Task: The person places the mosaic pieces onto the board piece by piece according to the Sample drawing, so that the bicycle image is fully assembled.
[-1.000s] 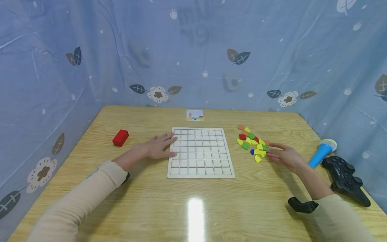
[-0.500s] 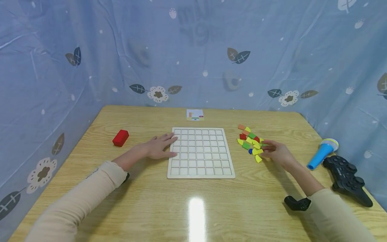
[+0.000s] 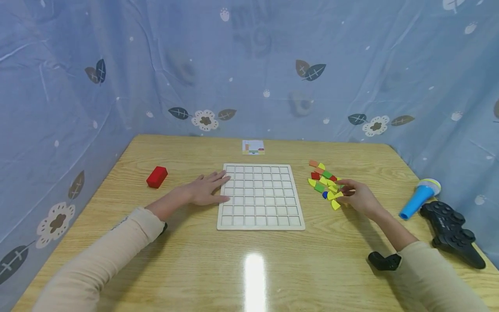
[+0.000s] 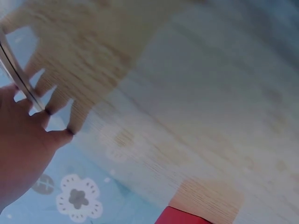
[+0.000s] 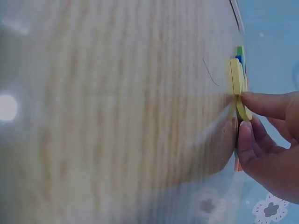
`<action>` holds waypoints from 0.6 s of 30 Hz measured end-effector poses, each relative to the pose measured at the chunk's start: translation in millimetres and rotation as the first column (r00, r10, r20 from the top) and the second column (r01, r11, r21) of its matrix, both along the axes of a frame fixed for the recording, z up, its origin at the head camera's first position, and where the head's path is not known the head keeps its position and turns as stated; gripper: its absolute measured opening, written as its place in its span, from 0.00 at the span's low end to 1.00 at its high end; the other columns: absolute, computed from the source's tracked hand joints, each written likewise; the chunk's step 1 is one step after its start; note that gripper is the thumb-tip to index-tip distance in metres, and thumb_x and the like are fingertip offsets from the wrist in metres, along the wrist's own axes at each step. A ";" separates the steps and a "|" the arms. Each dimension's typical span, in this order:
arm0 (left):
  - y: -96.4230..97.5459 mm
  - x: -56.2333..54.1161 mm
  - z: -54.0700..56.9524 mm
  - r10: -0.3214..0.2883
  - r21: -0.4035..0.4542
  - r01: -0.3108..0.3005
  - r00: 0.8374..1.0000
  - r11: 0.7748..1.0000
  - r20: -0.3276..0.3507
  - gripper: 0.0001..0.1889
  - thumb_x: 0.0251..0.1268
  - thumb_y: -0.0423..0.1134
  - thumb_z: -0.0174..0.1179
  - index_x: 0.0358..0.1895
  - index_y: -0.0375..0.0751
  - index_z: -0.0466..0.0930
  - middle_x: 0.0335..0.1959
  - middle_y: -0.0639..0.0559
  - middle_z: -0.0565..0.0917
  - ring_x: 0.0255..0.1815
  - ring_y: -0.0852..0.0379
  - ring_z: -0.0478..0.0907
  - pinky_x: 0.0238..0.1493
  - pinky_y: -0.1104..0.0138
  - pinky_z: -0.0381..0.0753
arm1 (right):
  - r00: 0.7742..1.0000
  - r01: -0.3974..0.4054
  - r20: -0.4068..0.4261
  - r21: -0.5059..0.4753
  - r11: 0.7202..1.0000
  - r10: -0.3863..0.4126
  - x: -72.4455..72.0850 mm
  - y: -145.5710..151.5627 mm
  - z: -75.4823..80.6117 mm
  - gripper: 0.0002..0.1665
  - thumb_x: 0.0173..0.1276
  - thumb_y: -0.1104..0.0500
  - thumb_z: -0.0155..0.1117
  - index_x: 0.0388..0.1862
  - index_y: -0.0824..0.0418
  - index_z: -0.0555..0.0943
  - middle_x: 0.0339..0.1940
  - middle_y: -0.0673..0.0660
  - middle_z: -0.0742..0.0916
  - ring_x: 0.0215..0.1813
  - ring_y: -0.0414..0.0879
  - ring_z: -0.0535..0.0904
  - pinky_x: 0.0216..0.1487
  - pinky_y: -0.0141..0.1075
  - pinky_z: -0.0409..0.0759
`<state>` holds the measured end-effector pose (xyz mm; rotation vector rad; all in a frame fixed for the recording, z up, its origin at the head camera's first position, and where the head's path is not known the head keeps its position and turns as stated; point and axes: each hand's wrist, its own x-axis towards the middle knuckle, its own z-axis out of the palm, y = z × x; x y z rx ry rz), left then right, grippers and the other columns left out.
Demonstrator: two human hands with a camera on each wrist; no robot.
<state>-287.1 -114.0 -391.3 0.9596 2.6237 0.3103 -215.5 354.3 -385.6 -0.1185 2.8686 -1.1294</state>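
Note:
My left hand [image 3: 204,190] lies with spread fingers on the left edge of a pale wooden grid board [image 3: 253,227]. The left wrist view shows that hand [image 4: 23,144] with its fingertips down at the board's edge [image 4: 21,77]. To the right of the board is a loose cluster of small flat coloured blocks, yellow, green, red, orange and one blue block [image 3: 325,195]. My right hand [image 3: 360,199] is at the cluster's right side. In the right wrist view its thumb and finger pinch a yellow block [image 5: 242,109], just beside another yellow block [image 5: 235,77].
A red block [image 3: 157,177] lies on the left of the wooden table [image 3: 195,260]. Behind the board is a small printed card [image 3: 253,147]. At the right edge are a blue toy microphone [image 3: 421,198] and a black game controller [image 3: 452,234]. Patterned blue cloth surrounds the table.
My right hand has moved left into the blocks, and its extended fingers have bent around a yellow one. Some blocks have shifted slightly. The left hand stays on the board.

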 end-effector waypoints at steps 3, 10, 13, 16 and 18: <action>-0.1 0.1 0.2 -0.002 -0.007 0.002 1.000 1.000 -0.004 0.43 0.68 0.67 0.43 0.77 0.48 0.40 0.77 0.47 0.38 0.76 0.44 0.36 0.68 0.40 0.37 | 1.000 -0.010 0.001 0.018 1.000 0.010 -1.3 0.1 0.7 0.29 0.65 0.66 0.64 0.64 0.73 0.69 0.48 0.69 0.78 0.51 0.63 0.75 0.40 0.39 0.78; 1.3 -0.1 1.2 -0.005 -0.021 0.005 1.000 1.000 -0.012 0.43 0.68 0.67 0.42 0.77 0.48 0.40 0.77 0.47 0.38 0.75 0.44 0.36 0.68 0.41 0.38 | 1.000 0.002 -0.031 0.034 0.999 -0.001 -3.5 -0.5 5.0 0.25 0.68 0.60 0.63 0.59 0.73 0.74 0.44 0.67 0.80 0.43 0.58 0.78 0.33 0.38 0.78; 2.6 0.1 1.9 -0.001 -0.030 0.000 1.000 1.000 -0.011 0.43 0.68 0.67 0.42 0.78 0.49 0.40 0.77 0.48 0.38 0.76 0.45 0.36 0.68 0.41 0.38 | 0.999 0.004 -0.054 0.027 1.000 -0.003 -7.6 -3.5 9.0 0.25 0.70 0.57 0.61 0.59 0.73 0.75 0.46 0.69 0.82 0.43 0.59 0.79 0.34 0.39 0.79; 3.1 0.5 1.9 0.002 -0.035 -0.003 1.000 0.999 -0.010 0.43 0.68 0.67 0.42 0.78 0.49 0.40 0.77 0.48 0.38 0.76 0.45 0.36 0.68 0.41 0.37 | 0.999 -0.012 -0.043 0.006 1.000 0.012 -14.6 -10.6 12.8 0.26 0.71 0.55 0.59 0.60 0.72 0.74 0.47 0.68 0.82 0.43 0.57 0.81 0.37 0.38 0.80; 3.0 0.9 1.5 0.002 -0.037 -0.002 1.000 0.999 -0.009 0.43 0.68 0.67 0.42 0.78 0.49 0.39 0.77 0.48 0.38 0.76 0.44 0.36 0.68 0.41 0.37 | 0.999 -0.026 -0.025 -0.025 0.999 0.026 -20.4 -18.2 14.9 0.26 0.71 0.55 0.60 0.61 0.71 0.74 0.46 0.68 0.83 0.42 0.55 0.82 0.38 0.39 0.81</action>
